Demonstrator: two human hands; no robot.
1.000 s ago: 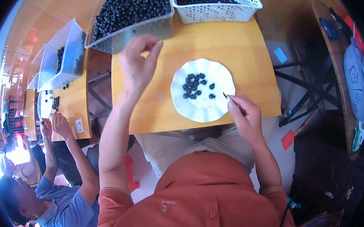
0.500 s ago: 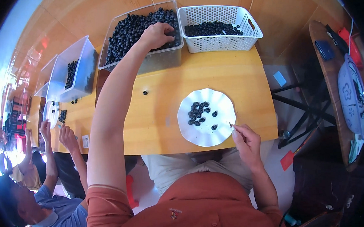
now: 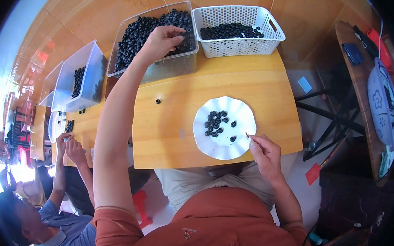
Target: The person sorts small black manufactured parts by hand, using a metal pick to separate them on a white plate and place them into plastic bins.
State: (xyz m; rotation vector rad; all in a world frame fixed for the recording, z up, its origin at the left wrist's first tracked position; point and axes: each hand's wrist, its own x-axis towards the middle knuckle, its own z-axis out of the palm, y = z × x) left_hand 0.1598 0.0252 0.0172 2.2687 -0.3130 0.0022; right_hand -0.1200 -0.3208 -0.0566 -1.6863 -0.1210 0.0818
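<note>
head view, left hand: my left hand [image 3: 161, 39] is stretched out over the clear bin [image 3: 123, 46], fingers curled down into the heap of dark berries [image 3: 142, 28]. Looks like a pinch on a few of them, but the fingertips are buried, so I can't tell how many it has.
head view, right hand: my right hand [image 3: 265, 154] sits at the near edge of the counter [image 3: 170, 134], clenched lightly around a thin stick [image 3: 247, 137] whose tip just reaches the rim of the white plate [image 3: 240, 115].
berries, where: main heap is under and ahead of my left hand in the clear bin. A small cluster lies on the white plate just left of my right hand. More fill the white perforated basket [image 3: 237, 47] to the right of my left hand.
stray: one loose berry [image 3: 158, 101] on the counter, between my two hands and nearer the bin.
handling, my read: small, round, light, smooth skin. They'll roll and slip. Probably soft enough to bruise if squeezed.
where to hold: fingertip pinch across the berry's middle, light pressure, or scoop several in cupped fingers instead of clamping.
bin: thin plastic, likely flexes. Lift by the rim, not the wall.
plate: shallow, scalloped edge, likely light. It may skid if the stick pushes on it.
beside me: another person [image 3: 53, 224] is seated to my left, hands up at a second counter with a smaller bin [image 3: 84, 76].
</note>
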